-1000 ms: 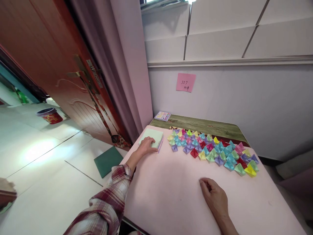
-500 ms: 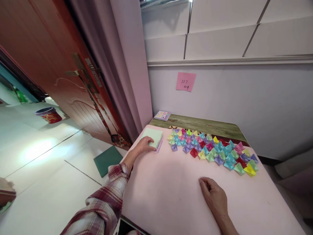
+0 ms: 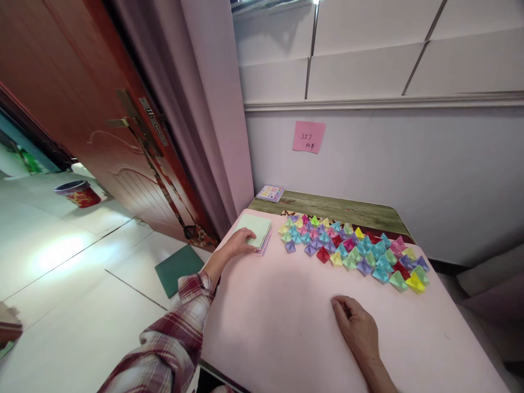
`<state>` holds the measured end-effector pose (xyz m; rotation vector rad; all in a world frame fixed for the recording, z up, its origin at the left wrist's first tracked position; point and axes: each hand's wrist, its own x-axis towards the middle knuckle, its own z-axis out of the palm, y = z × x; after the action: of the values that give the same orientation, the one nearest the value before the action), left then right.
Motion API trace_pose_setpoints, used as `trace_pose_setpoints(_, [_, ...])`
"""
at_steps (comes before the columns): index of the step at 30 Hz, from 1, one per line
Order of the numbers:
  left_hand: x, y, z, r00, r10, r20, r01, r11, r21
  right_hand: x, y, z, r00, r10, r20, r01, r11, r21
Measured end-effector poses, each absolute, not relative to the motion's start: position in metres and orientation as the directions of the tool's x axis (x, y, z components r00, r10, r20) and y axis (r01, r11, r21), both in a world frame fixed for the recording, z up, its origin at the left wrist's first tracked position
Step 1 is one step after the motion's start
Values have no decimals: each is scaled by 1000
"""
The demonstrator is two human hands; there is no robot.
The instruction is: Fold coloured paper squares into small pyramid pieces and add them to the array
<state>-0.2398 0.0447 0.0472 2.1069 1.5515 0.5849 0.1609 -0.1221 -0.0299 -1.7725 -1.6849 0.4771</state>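
A stack of square paper sheets [image 3: 256,222], pale green on top with pink and lilac sheets below, lies at the table's back left. My left hand [image 3: 242,242] is curled over the stack's near edge and grips it there. My right hand [image 3: 357,322] rests on the pink tabletop [image 3: 278,322] in a loose fist, with nothing visible in it. Beyond it stand several rows of small folded paper pieces [image 3: 350,261] in blue, green, yellow, purple, pink and red, apart from both hands.
A small printed packet [image 3: 270,193] lies on the green wood-patterned strip [image 3: 327,202] by the wall. On the wall is a pink note [image 3: 308,137]. To the left are a wooden door [image 3: 102,109], a curtain [image 3: 196,109], a dark green square [image 3: 179,269] and a bucket [image 3: 78,194].
The view has shifted slightly, moving the scene a little to the left. Both hands keep their places on the stack and the tabletop.
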Motion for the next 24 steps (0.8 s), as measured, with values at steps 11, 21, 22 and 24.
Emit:
trace_pose_setpoints(11, [-247,49,41,284,956,69,753,-268,601,161,-122,-30,123,983,138,734,4,-679])
trace_pose_setpoints(21, [-244,41,53,291,953,83,757,-282,589,161,-122,-30,123,981,152,734,13,-679])
trace_pose_setpoints(22, [-243,40,53,280,956,92,767,-280,577,161,-122,-29,122,980,154,735,15,-678])
trace_pose_setpoints(24, [-240,39,52,239,964,121,794,-265,546,160,-122,-29,120,980,159,737,19,-676])
